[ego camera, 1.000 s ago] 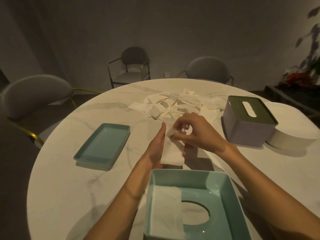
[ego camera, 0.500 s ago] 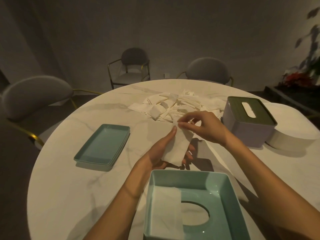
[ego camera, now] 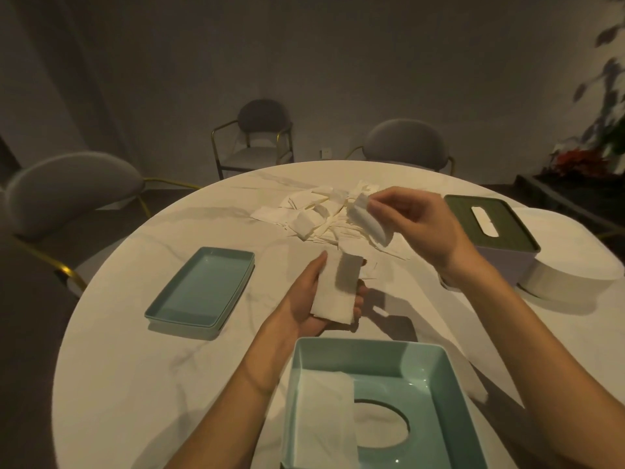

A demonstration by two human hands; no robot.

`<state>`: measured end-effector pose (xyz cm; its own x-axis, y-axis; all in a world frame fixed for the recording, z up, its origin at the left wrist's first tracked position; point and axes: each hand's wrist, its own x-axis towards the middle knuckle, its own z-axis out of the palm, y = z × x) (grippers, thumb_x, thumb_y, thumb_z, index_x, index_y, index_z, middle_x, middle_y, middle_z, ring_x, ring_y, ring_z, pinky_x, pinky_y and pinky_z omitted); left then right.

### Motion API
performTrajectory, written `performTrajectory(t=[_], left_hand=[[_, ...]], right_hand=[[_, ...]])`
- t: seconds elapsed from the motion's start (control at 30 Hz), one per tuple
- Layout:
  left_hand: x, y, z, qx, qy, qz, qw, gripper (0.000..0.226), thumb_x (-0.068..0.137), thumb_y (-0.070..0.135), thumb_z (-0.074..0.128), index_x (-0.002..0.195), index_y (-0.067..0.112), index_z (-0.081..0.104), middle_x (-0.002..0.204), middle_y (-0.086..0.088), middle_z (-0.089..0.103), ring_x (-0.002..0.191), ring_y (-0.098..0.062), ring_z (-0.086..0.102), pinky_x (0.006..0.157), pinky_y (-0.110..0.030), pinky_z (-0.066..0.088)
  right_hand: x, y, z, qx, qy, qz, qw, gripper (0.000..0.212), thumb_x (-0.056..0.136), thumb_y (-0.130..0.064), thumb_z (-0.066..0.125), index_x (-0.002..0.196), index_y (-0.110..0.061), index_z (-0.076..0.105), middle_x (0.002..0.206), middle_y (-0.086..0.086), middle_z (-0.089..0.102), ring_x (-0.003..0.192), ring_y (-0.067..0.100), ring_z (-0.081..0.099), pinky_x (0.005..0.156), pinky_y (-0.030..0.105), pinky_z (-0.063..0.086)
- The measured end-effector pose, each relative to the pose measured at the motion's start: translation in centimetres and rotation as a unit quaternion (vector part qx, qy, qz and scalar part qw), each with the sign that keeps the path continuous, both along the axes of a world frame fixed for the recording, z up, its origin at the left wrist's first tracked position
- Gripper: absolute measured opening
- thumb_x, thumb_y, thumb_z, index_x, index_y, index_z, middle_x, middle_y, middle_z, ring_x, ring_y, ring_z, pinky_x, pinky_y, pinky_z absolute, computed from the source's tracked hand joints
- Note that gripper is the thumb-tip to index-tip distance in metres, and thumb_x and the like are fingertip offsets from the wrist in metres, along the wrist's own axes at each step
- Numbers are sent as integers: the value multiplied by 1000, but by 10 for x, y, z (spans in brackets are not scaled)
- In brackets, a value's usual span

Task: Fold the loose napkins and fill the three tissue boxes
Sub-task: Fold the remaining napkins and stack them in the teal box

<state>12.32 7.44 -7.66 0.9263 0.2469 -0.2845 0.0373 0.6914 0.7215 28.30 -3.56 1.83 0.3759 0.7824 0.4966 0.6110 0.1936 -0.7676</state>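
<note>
Folded napkin [ego camera: 333, 292] resting on flat, straightened left hand [ego camera: 313, 299] as stacking platform; right hand [ego camera: 411, 225] fingertips pinching fresh napkin [ego camera: 367, 220] above loose pile [ego camera: 318, 214], presumably for folding.

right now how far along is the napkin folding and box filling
Early. Done: one napkin lies in the open teal box. In hand: the left hand carries a folded napkin; the right hand pinches another napkin. Left: the loose pile. The green-lidded box is shut, contents unseen.
</note>
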Motion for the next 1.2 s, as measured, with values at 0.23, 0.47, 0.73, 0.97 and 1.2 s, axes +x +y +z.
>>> performTrajectory(t=[0.23,0.47,0.73,0.97,1.2], left_hand=[[-3,-3,4,30,14,54,998,60,104,57,38,105,8,74,88,-15,72,75,-28,71,69,-37,59],[-6,-3,4,-23,-41,-3,999,69,95,72,49,115,10,73,99,-14,65,83,-27,61,75,-37,52],[-7,28,-1,-18,16,166,986,53,94,64,58,95,14,77,85,-9,69,68,-22,62,67,-34,51],[-11,41,1,-68,-17,215,974,54,96,63,53,105,13,71,82,-10,67,68,-23,58,55,-28,53],[-12,56,-17,30,22,250,968,43,91,58,67,78,19,82,82,-9,68,65,-21,63,64,-31,50]], right_hand=[[-10,16,-26,-140,-59,71,986,14,92,-32,71,103,-26,79,98,-15,75,93,1,66,76,16,55],[-9,34,-50,-143,-92,3,985,13,92,-33,72,103,-28,79,93,-19,72,85,-2,65,66,7,48],[28,62,-88,-333,-124,-221,908,50,91,-53,68,121,-14,67,116,4,71,104,28,66,95,49,53],[29,75,-97,-303,-61,-201,930,25,85,-43,78,94,-22,67,94,-4,69,87,18,64,84,40,57],[25,71,-87,-313,-34,-67,947,20,78,-23,87,84,-12,72,80,-5,68,74,13,58,63,21,43]])
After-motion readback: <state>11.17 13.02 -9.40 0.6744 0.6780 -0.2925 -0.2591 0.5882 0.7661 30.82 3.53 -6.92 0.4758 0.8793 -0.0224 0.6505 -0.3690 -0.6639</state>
